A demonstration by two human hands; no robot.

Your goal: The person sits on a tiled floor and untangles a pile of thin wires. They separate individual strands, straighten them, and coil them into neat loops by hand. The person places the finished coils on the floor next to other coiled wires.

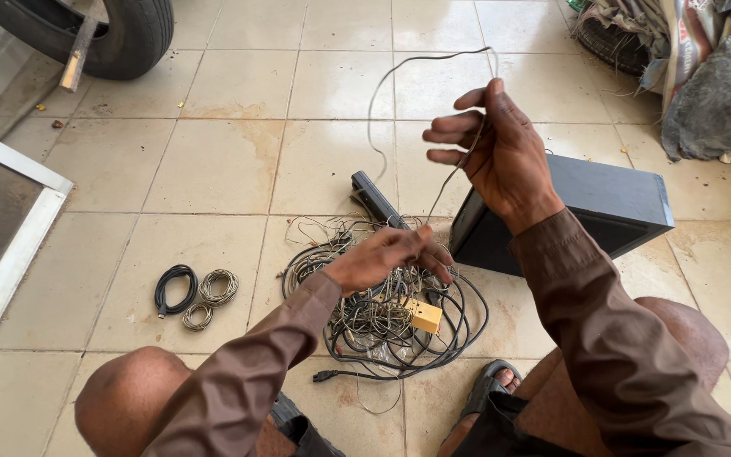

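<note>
Head view: a thin grey wire (pixel 416 93) is being held raised by the right hand (pixel 501 152), fingers closed on it, and its lower run is being pinched by the left hand (pixel 382 258) just above a tangled cable pile (pixel 382 322) on the tiled floor (pixel 213 161). A yellow connector (pixel 425 316) is lying in the pile; a black speaker box (pixel 611 207), three small cable coils (pixel 192 292) and a tyre (pixel 120 34) are being kept nearby.
</note>
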